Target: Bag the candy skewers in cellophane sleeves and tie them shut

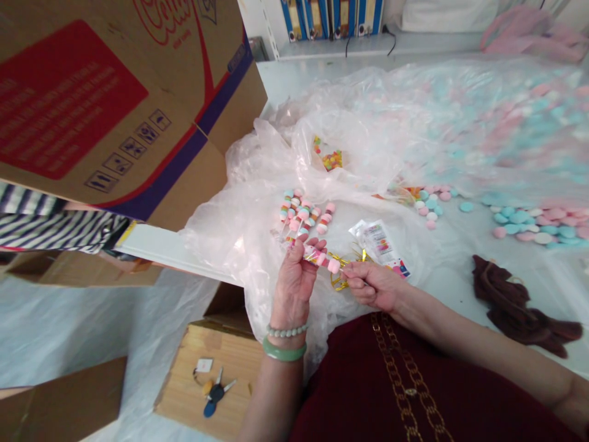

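Both hands pinch a thin clear plastic sleeve of pastel candies (317, 258) above the worktop's edge, left hand (297, 279) gripping its middle, right hand (370, 285) closed on its gold-tied end; it looks light, crinkly and slippery.

Bench layout around the hands

Left hand (297, 279) and right hand (372, 285) meet on a candy packet (317, 258); filled packets (304, 215) lie just beyond, loose candies (529, 221) far right, cloth (515, 304) right, cardboard box (115, 98) upper left, keys (214, 390) below left.
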A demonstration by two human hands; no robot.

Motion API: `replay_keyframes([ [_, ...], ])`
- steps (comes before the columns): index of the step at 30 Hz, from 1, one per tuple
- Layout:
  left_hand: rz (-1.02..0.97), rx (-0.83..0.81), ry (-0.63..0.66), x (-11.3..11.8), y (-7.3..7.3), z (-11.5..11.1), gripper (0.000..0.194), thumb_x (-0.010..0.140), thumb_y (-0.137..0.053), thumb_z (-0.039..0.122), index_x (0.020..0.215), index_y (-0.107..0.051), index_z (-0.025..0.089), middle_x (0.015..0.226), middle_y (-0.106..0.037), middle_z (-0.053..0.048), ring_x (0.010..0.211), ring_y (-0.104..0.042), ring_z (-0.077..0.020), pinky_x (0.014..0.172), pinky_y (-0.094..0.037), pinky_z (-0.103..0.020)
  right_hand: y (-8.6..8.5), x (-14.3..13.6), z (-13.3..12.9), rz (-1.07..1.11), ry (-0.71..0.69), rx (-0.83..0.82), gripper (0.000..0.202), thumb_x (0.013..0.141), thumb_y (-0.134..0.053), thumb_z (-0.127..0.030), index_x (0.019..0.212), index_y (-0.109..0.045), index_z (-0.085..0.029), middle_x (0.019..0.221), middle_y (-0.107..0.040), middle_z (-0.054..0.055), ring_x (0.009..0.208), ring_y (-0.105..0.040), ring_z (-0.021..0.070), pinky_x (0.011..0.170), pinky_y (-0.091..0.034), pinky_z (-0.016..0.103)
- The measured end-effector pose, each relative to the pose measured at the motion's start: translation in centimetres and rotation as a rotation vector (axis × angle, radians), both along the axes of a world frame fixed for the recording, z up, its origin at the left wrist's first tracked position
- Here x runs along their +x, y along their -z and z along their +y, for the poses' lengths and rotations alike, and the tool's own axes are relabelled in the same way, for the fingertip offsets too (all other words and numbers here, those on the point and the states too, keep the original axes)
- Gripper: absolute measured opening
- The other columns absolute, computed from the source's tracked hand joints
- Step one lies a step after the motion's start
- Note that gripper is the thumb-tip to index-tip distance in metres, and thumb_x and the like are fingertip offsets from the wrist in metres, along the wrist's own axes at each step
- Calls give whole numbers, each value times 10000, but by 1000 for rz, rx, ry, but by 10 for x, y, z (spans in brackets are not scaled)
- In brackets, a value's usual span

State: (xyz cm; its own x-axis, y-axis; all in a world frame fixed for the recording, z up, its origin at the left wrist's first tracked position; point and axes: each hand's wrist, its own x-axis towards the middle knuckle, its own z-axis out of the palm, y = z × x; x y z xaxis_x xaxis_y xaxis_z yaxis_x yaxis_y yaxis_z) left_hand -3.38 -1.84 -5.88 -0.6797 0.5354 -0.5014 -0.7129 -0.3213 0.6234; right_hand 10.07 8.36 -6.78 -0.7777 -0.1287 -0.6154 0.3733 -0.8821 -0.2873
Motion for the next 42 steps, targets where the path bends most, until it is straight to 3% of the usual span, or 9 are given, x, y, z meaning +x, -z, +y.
replay_keyframes([
  [8, 63, -51, 33, 11, -3, 7, 298, 928, -479, 404, 1005, -600, 143, 820, -667, -71, 762, -684, -183, 779, -533, -339, -3, -1, -14, -79, 34, 550, 155, 684, -627, -291, 710, -534, -170, 409, -459, -81, 302, -275, 36, 317, -132, 172],
  [15, 12, -109, 80, 13, 1, 9, 318, 936, -452, 399, 956, -598, 118, 798, -650, -78, 732, -680, -193, 830, -525, -393, -8, -1, -22, -57, -111, 893, 95, 747, -492, -230, 661, -508, -190, 410, -444, -80, 331, -323, 62, 387, -229, 203],
  [20, 0, -111, 40, 6, 6, 5, 216, 882, -564, 310, 1031, -580, 154, 932, -656, -90, 793, -691, -211, 824, -530, -395, -3, 1, -20, -43, -214, 1606, 204, 825, -493, -226, 642, -573, -187, 575, -560, -17, 569, -502, 113, 572, -319, 241],
  [22, 24, -101, 17, 6, 6, 4, 189, 862, -590, 267, 1019, -585, 160, 963, -654, -87, 828, -694, -215, 828, -529, -381, 1, 3, -20, -33, -274, 1752, 217, 868, -482, -262, 712, -620, -200, 655, -613, 3, 624, -535, 136, 591, -317, 254],
  [26, -9, -129, -9, 8, 4, 7, 125, 851, -603, 264, 851, -581, 141, 916, -651, -79, 849, -695, -223, 849, -522, -384, 4, 6, -20, 10, -430, 1888, 276, 931, -423, -308, 822, -660, -218, 749, -673, 39, 671, -576, 167, 591, -329, 267],
  [29, -27, -157, -31, 10, 2, 10, 126, 836, -628, 259, 834, -575, 145, 912, -655, -74, 848, -693, -222, 859, -519, -400, 4, 7, -20, 24, -506, 1932, 309, 954, -384, -330, 887, -670, -234, 796, -693, 51, 705, -597, 182, 598, -349, 272],
  [35, -45, -103, -24, 13, 4, 11, 121, 838, -630, 246, 799, -583, 143, 785, -630, -32, 794, -683, -182, 891, -513, -397, -1, 8, -19, -29, -505, 1899, 320, 957, -362, -329, 993, -661, -221, 845, -700, 71, 747, -633, 210, 625, -392, 289],
  [39, -58, -69, 4, 14, 6, 11, 160, 886, -563, 279, 811, -585, 140, 738, -632, -34, 757, -685, -185, 854, -528, -382, -6, 9, -17, 7, -464, 1881, 423, 934, -385, -283, 1341, -495, -249, 993, -705, 84, 802, -654, 236, 668, -437, 314],
  [42, -71, -89, 45, 14, 4, 10, 213, 919, -507, 317, 835, -588, 138, 743, -642, -50, 750, -686, -193, 815, -538, -371, -8, 11, -15, 84, -512, 1875, 494, 930, -385, -266, 1423, -406, -296, 1068, -700, 83, 839, -662, 242, 702, -461, 326],
])
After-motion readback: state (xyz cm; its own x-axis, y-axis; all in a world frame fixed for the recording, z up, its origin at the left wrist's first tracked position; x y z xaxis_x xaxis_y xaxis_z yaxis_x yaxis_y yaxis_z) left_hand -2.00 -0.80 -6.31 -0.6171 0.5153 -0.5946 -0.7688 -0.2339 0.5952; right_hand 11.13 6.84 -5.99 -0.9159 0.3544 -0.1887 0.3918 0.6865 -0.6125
